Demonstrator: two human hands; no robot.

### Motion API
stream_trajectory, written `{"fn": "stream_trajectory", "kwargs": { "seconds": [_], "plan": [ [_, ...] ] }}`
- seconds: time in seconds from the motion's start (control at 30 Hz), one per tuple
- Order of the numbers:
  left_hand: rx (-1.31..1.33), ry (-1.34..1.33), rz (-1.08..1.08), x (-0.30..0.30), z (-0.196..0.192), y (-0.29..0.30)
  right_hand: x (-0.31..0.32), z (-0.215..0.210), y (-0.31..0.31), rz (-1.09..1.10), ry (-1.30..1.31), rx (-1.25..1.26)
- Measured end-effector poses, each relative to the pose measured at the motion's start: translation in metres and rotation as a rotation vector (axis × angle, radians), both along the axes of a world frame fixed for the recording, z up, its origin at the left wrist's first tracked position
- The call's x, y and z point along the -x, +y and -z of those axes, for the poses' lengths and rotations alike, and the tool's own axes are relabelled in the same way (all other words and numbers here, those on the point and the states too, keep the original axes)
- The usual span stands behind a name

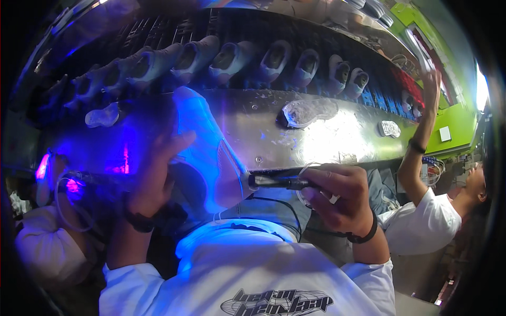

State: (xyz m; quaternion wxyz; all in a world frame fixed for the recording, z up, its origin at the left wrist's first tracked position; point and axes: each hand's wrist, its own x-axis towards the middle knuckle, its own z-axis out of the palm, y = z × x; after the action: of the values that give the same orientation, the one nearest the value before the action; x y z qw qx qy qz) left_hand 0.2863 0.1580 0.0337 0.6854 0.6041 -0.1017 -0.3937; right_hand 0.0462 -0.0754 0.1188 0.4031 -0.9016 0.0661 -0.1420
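Observation:
My left hand (158,174) grips a light-coloured shoe (203,145) by its side, the thumb lying on the upper. Strong blue light covers the shoe, which is tilted with one end over the bench and the other close to my waist. Closed round a black cylindrical tool (279,182) is my right hand (337,197). The tool points left, its tip at the shoe's right edge; whether it touches cannot be made out. A thin pale cord loops by the right fingers. The tool's exact kind is unclear.
Several shoes (232,58) stand in a row on a dark roller conveyor behind the metal bench (253,116). Soles (311,111) lie on the bench. A co-worker (429,221) on the right raises an arm toward a green machine (453,126). Another person (52,242) works at left.

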Motion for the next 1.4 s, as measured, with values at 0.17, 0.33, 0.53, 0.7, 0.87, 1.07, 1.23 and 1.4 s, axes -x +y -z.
{"fn": "stream_trajectory", "kwargs": {
  "seconds": [0.17,0.33,0.53,0.7,0.87,1.07,1.23,1.4],
  "plan": [
    [0.06,0.152,-0.067,0.006,-0.007,-0.009,-0.006,-0.008,-0.003,0.024,0.057,0.07],
    [0.085,0.208,0.061,-0.009,0.0,0.006,-0.007,-0.012,-0.009,-0.001,0.027,0.025],
    [0.004,-0.036,0.12,-0.005,0.016,0.01,-0.012,-0.022,-0.018,-0.043,-0.032,0.088],
    [0.058,-0.355,0.216,0.021,-0.005,0.004,-0.019,-0.031,-0.031,-0.095,-0.096,0.141],
    [-0.077,-0.632,0.407,0.019,0.001,0.012,-0.024,-0.038,-0.046,-0.128,-0.137,0.166],
    [0.115,-0.146,0.293,0.048,-0.014,0.002,-0.028,-0.032,-0.058,-0.137,-0.243,0.172],
    [0.109,0.108,0.385,0.063,-0.029,-0.006,-0.027,-0.027,-0.068,-0.153,-0.29,0.174],
    [0.199,0.798,0.271,0.067,-0.022,0.0,-0.026,-0.019,-0.071,-0.15,-0.338,0.13]
  ]
}}
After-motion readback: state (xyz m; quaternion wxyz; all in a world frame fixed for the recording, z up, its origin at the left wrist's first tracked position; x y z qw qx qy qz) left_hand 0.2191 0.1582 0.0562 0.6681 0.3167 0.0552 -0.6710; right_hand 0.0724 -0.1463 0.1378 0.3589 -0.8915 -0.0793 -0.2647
